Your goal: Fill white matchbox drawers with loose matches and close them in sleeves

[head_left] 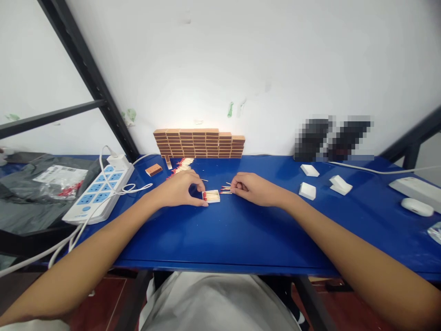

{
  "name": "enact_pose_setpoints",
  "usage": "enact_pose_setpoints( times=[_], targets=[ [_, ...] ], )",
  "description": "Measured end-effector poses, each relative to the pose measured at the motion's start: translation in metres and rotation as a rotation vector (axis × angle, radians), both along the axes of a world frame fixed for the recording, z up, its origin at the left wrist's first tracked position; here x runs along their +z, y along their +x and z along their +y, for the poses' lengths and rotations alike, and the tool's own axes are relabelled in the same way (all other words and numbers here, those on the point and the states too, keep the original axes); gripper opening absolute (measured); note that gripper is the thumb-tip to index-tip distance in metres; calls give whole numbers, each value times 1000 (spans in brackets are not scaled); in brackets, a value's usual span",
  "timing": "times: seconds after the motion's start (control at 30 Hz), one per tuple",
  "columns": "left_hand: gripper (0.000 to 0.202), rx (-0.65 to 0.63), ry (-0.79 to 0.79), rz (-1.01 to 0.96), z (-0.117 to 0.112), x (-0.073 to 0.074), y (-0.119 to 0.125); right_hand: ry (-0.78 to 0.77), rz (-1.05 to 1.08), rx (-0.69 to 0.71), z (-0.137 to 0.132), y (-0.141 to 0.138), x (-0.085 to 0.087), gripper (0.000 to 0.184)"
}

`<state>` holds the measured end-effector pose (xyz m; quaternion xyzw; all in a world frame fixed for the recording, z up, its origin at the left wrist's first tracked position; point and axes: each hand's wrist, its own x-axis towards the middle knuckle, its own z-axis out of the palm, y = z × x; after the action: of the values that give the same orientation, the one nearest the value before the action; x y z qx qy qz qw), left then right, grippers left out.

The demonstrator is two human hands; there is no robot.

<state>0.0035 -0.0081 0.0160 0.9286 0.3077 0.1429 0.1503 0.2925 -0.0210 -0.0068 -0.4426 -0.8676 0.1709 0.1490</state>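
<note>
A small white matchbox tray with red-tipped matches in it lies on the blue table. My left hand rests beside it, its fingers closed on the tray's left edge. My right hand lies just right of the tray, its fingers pinched on a few matches that point toward the tray. A loose heap of matches lies behind my left hand. One closed brown matchbox sits to the left of the heap.
A wall of stacked brown matchboxes stands against the white wall. A white power strip with cables lies at left beside a grey bag. Three white box sleeves lie at right, with a white mouse further right.
</note>
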Motion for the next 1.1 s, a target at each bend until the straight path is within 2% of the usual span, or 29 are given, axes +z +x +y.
enact_pose_setpoints(
  times=[0.2, 0.4, 0.7, 0.9, 1.1],
  targets=[
    [33, -4, 9, 3, 0, 0, 0, 85, -21, -45, 7, 7, -5, 14],
    [33, 4, 1, 10, -1, 1, 0, 48, -73, -44, 7, 10, -8, 16],
    [32, 12, -9, -3, -1, 0, 0, 48, -52, -56, -8, -8, -3, 16],
    [30, -6, -2, -5, -1, 0, 0, 112, 6, -58, -2, -3, -5, 18],
    [31, -2, -6, -5, -1, 1, 1, 76, 25, -20, -4, -4, -6, 17]
  ],
)
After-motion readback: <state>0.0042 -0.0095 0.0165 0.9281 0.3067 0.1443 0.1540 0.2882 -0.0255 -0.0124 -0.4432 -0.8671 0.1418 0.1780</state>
